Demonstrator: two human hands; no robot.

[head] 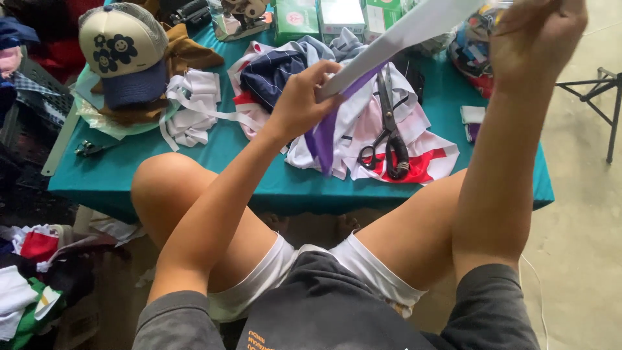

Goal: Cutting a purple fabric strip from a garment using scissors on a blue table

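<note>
A long strip of white and purple fabric (414, 29) is stretched between both hands above the teal table (259, 175). My left hand (304, 97) pinches its lower part, where the purple end (324, 139) hangs down onto the cloth pile. My right hand (534, 35) grips the upper end, raised at the top right. Under the strip, black-handled scissors (389, 129) lie on a heap of white, pink and red fabric pieces (421, 152).
A cream and navy cap (123, 48) sits at the far left on brown cloth, beside a bundle of white strips (194, 107). Green and white boxes (324, 16) line the back edge. Loose cloth (29, 285) lies on the floor at the left. A black stand (602, 97) is at the right.
</note>
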